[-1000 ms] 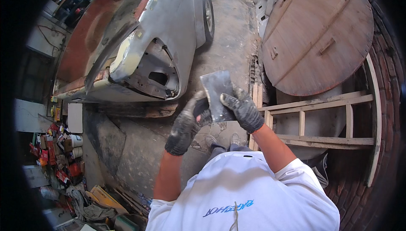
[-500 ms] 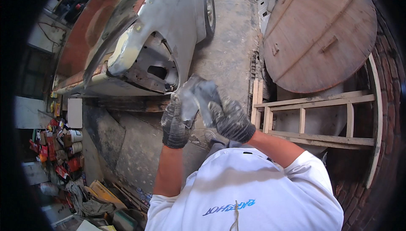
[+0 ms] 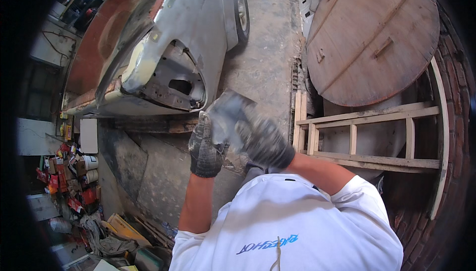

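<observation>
My left hand [image 3: 203, 147], in a dark worn work glove, grips the edge of a grey flat plate [image 3: 223, 115] with a smeared, dull surface. The plate is tilted just in front of the car's open lamp recess [image 3: 181, 80]. My right hand [image 3: 267, 142], gloved the same way, is smeared by motion at the plate's right side. It seems closed on a thin grey flat piece that overlaps the plate; its outline is blurred, and the fingertips cannot be made out. The car body [image 3: 193, 18] shows bare grey patches and pale filler around the recess.
A large round wooden board [image 3: 374, 38] leans at the right, above a wooden frame [image 3: 367, 117] by a brick wall [image 3: 453, 137]. Cans and boxes [image 3: 74, 172] crowd the left side. A wooden beam [image 3: 153, 123] lies under the car's end.
My right hand has moved a little to the left and down across the plate, blurring more. My left hand stays nearly in place. The view has shifted slightly.
</observation>
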The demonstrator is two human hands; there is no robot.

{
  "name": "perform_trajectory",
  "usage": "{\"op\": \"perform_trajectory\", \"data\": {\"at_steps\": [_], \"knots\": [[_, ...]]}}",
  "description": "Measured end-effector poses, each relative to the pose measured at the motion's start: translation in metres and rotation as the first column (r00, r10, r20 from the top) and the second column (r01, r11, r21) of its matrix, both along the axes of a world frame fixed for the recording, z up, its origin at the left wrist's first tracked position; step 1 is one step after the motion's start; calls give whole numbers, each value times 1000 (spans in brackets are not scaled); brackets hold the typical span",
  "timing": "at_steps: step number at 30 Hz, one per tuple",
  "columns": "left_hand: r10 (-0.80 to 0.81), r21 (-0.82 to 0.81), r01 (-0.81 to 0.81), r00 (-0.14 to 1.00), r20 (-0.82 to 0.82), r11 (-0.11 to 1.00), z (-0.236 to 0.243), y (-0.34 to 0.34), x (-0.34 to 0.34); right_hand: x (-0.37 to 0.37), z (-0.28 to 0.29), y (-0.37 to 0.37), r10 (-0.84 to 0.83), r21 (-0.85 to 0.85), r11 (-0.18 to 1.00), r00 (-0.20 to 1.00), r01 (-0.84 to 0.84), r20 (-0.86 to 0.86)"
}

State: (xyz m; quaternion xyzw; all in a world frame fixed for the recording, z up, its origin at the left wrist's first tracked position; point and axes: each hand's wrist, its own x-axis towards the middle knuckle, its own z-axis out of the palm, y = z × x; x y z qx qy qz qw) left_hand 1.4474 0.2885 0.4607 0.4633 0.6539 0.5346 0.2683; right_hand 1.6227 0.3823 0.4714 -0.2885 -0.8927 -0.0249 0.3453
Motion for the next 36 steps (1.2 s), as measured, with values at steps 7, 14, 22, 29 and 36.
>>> {"op": "perform_trajectory", "data": {"at_steps": [7,14,22,29,36], "knots": [[-124,17,124,966,225,992,19,-7,11,-3,-9,-7,52,-10,999,997,-52,52],[-262,188,198,469,844,962,15,-17,12,-5,8,-1,-19,178,984,983,-14,182],[-123,63,128,990,-76,990,6,-28,5,-2,8,-9,196,-128,966,957,-226,-213],[161,19,-187,892,422,982,18,-34,12,-1,16,-14,118,-437,896,991,-76,70],[166,252,76,568,-806,965,12,-39,9,0,-1,-21,67,-381,910,965,-163,-254]]}}
